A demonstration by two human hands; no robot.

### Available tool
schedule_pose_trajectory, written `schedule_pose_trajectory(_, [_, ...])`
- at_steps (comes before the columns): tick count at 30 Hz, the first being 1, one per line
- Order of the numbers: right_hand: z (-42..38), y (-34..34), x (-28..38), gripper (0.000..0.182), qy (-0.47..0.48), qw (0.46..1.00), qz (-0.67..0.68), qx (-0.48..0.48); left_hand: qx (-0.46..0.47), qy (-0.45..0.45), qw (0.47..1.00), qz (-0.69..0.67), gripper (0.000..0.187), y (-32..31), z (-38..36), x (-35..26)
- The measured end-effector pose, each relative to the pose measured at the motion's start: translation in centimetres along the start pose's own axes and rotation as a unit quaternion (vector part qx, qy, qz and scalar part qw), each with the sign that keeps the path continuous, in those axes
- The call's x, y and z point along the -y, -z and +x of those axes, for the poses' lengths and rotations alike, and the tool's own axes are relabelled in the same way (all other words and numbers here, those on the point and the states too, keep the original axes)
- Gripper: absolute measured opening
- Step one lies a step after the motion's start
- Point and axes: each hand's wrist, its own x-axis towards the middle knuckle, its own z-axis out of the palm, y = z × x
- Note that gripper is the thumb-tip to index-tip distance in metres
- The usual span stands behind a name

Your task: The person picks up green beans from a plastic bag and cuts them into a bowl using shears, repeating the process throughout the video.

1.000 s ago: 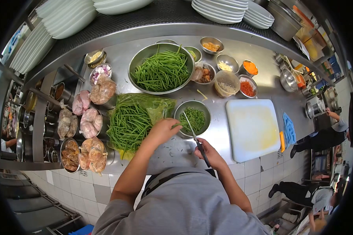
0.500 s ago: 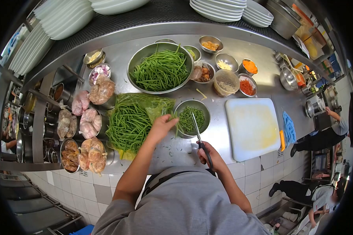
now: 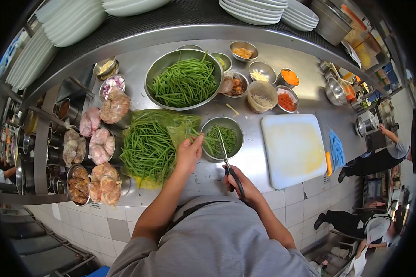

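My left hand pinches a few green beans, whose ends reach over the left rim of a small steel bowl. That bowl holds finely cut green pieces. In my right hand are black-handled scissors, their blades pointing away from me over the bowl. A heap of long green beans lies on a yellow-green plastic bag, left of my left hand. Farther back, a large steel bowl is full of more long beans.
A white cutting board lies at right, beside an orange handle and a blue cloth. Small bowls of chopped food stand behind. Bagged meat sits at left. Plates fill the shelf above. Two people are at far right.
My left hand has risen slightly, and its beans now extend over the bowl's rim. The scissors' handles look more spread. The whole view has shifted a little.
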Motion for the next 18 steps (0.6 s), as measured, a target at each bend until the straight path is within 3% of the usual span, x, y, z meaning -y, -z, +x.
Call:
schedule_pose_trajectory(11, [1.1,0.9,-2.2,0.05,-0.026,0.995,0.098,-0.016,0.004,-0.01,1.0,0.018,0.016,-0.5,-0.3,1.1])
schedule_pose_trajectory(15, [0.6,0.9,-1.9,0.05,-0.033,0.994,0.1,-0.023,-0.039,-0.055,0.998,-0.005,0.017,0.1,0.9,0.5])
schedule_pose_trajectory(18, [0.1,1.4,-2.0,0.055,-0.05,0.998,0.014,-0.02,-0.075,-0.076,0.994,0.004,0.016,0.3,1.4,-1.3])
